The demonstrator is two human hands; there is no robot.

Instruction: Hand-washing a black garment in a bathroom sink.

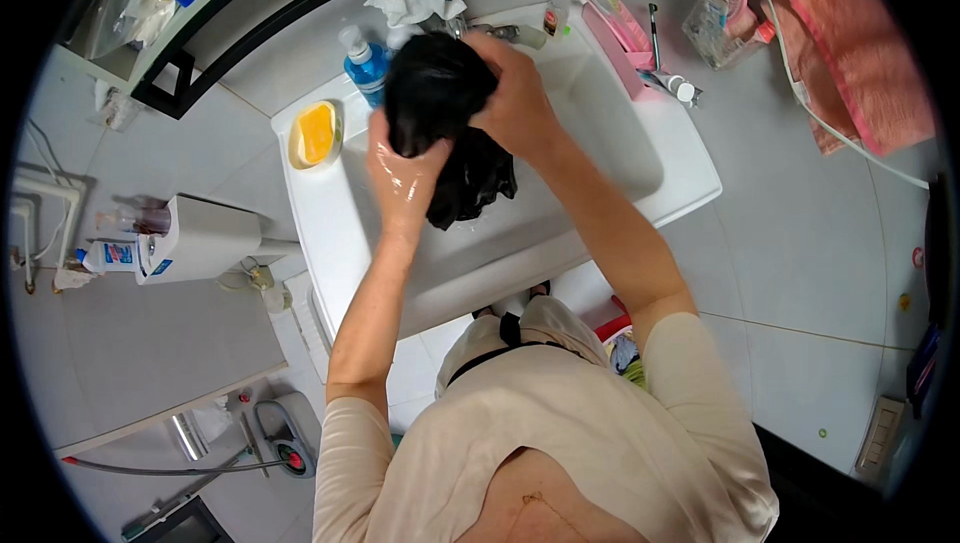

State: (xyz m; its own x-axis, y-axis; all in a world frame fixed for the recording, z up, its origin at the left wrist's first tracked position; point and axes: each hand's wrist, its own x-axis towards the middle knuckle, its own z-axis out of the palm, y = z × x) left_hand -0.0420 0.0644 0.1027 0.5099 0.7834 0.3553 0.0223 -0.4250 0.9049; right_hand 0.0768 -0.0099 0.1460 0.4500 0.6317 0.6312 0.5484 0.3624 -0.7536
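A bunched black cloth (441, 85), probably a garment, is held up over a white washbasin (319, 220). My left hand (403, 171), wet and shiny, grips its lower left side. On its upper right side my right hand (517, 96) has hold, the fingertips partly hidden behind the fabric. A looser, wet-looking part of the cloth hangs down towards the basin's floor. Behind the bundle, the metal faucet (504, 32) is partly covered. Just left of the cloth stands a pump bottle of blue liquid (366, 74).
On the basin's left ledge, a dish (295, 149) holds an orange soap bar (318, 131). A pink holder (611, 47) with toothbrushes and a toothpaste tube (675, 86) stand on the right rim. Pink towels (862, 55) hang at right beside a white cable (791, 66). A black-framed shelf (247, 40) juts out upper left.
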